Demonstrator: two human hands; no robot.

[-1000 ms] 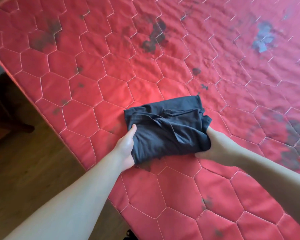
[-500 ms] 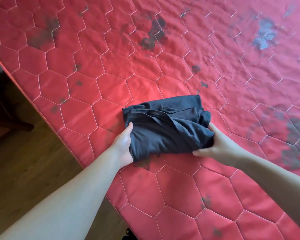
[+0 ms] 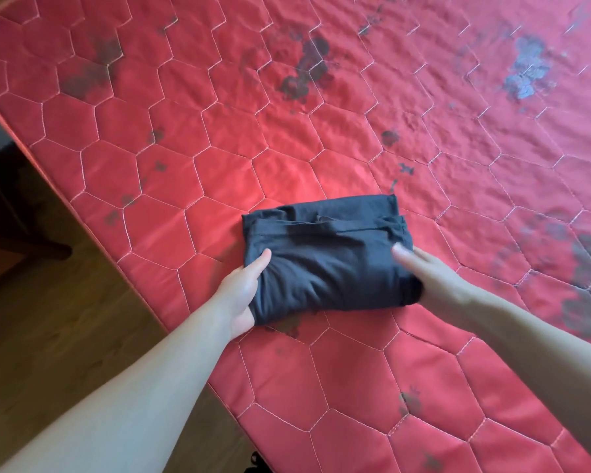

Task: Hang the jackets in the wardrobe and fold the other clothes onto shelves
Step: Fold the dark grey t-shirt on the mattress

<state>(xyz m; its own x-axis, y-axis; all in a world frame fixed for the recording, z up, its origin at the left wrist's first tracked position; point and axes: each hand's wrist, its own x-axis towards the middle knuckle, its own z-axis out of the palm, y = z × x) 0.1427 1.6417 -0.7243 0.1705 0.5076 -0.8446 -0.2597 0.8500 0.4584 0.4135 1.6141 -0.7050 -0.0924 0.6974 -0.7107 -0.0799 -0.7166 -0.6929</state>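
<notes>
A dark grey garment (image 3: 325, 264), folded into a compact rectangle, lies on the red quilted bedspread (image 3: 219, 131) near its left edge. My left hand (image 3: 239, 291) grips the bundle's left side, with the thumb on top and the fingers tucked beneath. My right hand (image 3: 437, 278) holds the right side; its thumb lies across the top of the cloth and the fingers are hidden under the edge. No wardrobe, shelf or jacket is in view.
The bedspread has hexagon stitching and dark worn patches, and it fills most of the view. The wooden floor (image 3: 48, 319) runs along the bed's left edge. A dark piece of furniture (image 3: 0, 213) stands at the far left.
My right thumb has moved up onto the top of the garment. The bundle now looks flatter and squarer. My left hand has kept its grip on the left side.
</notes>
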